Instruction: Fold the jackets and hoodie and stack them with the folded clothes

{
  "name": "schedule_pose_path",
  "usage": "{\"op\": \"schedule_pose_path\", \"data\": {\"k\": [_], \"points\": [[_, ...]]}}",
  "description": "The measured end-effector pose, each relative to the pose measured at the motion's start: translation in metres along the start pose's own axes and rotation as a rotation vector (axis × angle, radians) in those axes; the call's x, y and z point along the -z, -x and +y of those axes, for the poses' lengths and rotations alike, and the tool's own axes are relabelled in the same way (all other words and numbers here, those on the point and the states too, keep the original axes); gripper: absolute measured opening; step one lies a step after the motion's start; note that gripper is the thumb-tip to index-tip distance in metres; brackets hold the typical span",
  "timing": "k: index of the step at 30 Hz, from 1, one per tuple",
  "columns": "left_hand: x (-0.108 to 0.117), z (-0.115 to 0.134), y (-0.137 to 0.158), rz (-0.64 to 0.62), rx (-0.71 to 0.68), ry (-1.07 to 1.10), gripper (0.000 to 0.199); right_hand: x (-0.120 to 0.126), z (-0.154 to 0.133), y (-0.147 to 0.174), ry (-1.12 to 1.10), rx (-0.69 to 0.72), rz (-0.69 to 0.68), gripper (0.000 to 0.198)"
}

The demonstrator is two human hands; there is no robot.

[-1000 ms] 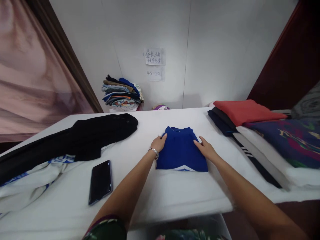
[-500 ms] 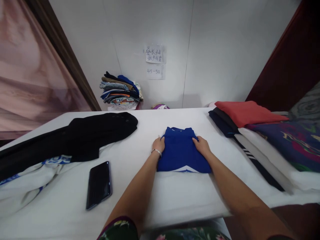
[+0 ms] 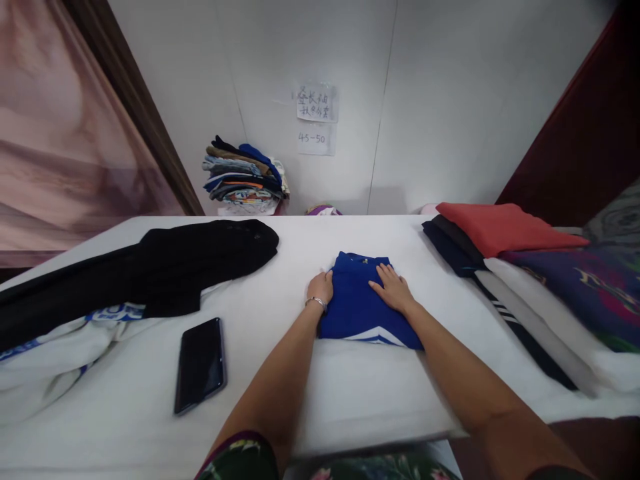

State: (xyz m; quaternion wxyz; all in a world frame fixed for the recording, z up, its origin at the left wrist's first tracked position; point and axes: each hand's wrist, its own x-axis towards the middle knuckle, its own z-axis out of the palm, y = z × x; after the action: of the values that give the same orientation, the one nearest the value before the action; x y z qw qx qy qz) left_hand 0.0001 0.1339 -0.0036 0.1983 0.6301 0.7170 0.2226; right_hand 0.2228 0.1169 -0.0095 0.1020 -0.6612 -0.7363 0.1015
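A blue garment with a white stripe near its front edge, folded into a compact shape, lies flat on the white table. At its left edge, my left hand has its fingers closed on the cloth; a bracelet circles that wrist. My right hand rests palm down on the upper right of the garment, fingers spread. The collar shows at the far edge of the fold.
A black garment lies over a white and blue one on the left. Nearer me is a dark phone. Folded clothes, topped by a red one, sit at the right. Another clothes pile stands by the wall.
My right hand has let go of the garment's right edge and moved inward, now lying flat on top. My left hand keeps its hold at the left edge. The view has shifted slightly.
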Motion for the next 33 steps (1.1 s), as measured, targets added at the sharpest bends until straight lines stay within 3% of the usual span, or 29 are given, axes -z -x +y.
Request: {"op": "schedule_pose_path", "data": {"k": [9, 13, 15, 18, 20, 29, 33], "points": [[0.023, 0.009, 0.015, 0.066, 0.006, -0.027, 0.033, -0.005, 0.006, -0.002, 0.001, 0.017, 0.011, 0.068], [0.026, 0.033, 0.035, 0.120, -0.325, -0.095, 0.048, -0.007, 0.008, -0.004, -0.009, 0.025, 0.014, 0.068], [0.017, 0.038, 0.042, 0.045, -0.434, -0.185, 0.059, -0.007, 0.008, -0.004, -0.015, 0.029, 0.014, 0.068], [-0.001, 0.032, 0.045, -0.150, -0.368, -0.276, 0.073, -0.007, 0.008, -0.003, -0.026, 0.030, 0.016, 0.069], [-0.010, 0.025, 0.043, -0.202, -0.339, -0.279, 0.077, -0.007, 0.008, -0.002, -0.032, 0.026, 0.015, 0.069], [-0.005, 0.015, 0.036, -0.218, -0.300, -0.045, 0.069, 0.013, 0.011, 0.000, -0.208, 0.015, -0.116, 0.074], [0.004, 0.000, 0.046, -0.098, -0.220, 0.100, 0.059, 0.021, 0.017, 0.030, -0.389, 0.011, -0.105, 0.075]]}}
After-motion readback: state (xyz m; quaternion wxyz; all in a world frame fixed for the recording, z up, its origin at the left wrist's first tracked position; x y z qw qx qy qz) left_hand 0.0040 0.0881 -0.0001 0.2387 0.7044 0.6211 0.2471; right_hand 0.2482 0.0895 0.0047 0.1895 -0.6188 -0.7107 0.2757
